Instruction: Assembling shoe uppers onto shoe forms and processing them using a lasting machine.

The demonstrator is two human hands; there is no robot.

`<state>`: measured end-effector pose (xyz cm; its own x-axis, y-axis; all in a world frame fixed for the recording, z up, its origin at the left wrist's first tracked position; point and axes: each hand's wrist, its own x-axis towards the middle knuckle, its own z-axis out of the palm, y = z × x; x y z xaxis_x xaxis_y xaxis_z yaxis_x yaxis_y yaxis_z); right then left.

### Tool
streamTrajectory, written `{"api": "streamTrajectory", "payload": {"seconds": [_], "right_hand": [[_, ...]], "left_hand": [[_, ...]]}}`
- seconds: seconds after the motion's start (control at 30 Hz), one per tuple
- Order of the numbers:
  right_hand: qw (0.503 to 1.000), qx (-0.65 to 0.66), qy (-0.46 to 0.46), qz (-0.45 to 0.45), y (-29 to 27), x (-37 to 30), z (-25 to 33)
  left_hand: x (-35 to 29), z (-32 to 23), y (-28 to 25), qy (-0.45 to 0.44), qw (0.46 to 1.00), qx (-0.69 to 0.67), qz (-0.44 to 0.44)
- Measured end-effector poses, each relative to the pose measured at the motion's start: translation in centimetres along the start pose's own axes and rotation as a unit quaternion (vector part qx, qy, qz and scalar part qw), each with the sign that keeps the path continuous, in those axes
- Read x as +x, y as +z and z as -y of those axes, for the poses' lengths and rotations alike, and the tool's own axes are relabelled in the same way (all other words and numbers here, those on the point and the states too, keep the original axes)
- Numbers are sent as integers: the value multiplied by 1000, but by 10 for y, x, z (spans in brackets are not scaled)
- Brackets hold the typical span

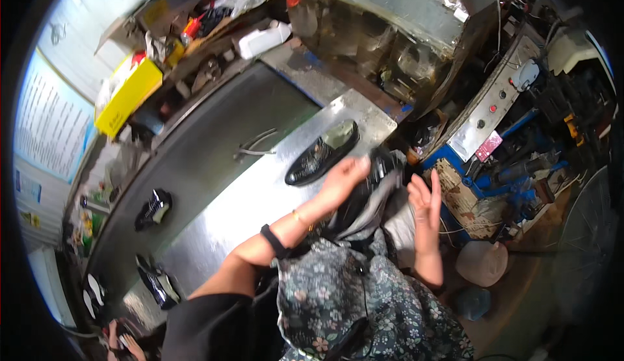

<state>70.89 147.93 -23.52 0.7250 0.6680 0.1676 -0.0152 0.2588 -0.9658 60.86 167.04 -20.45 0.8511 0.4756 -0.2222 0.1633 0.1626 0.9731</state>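
Glossy black shoe-like item, blurred in the head view, sits between the hands, near the shoe on the metal surface. Left hand meets it, grip unclear; right hand spreads its fingers, apart from it. Handling seems underway; steadying it probably calls for right-hand support.

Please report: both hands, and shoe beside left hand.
Left hand at blurred glossy black item. Right hand open, empty. Black shoe upright on metal table.
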Motion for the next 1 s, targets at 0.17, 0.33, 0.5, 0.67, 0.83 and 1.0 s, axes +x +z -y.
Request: {"api": "streamTrajectory", "payload": {"seconds": [0.17,0.33,0.5,0.67,0.83,1.0], "right_hand": [[859,-147,228,435,-17,-19,0],[905,176,371,114,-35,-71,-25],[951,190,224,-101,-46,-22,-31],[962,260,85,1,-14,165,-47],[977,-209,26,-42,51,343,-144],[969,-233,-11,76,73,313,-170]], "left_hand": [[-40,27,-6,13,965,152,213],[44,49,-184,222,754,497,-368],[45,131,-351,-241,724,616,-197],[15,162,-361,19,726,630,-274],[-13,150,-363,25,691,662,-288],[-102,135,-346,-12,717,612,-334]]}}
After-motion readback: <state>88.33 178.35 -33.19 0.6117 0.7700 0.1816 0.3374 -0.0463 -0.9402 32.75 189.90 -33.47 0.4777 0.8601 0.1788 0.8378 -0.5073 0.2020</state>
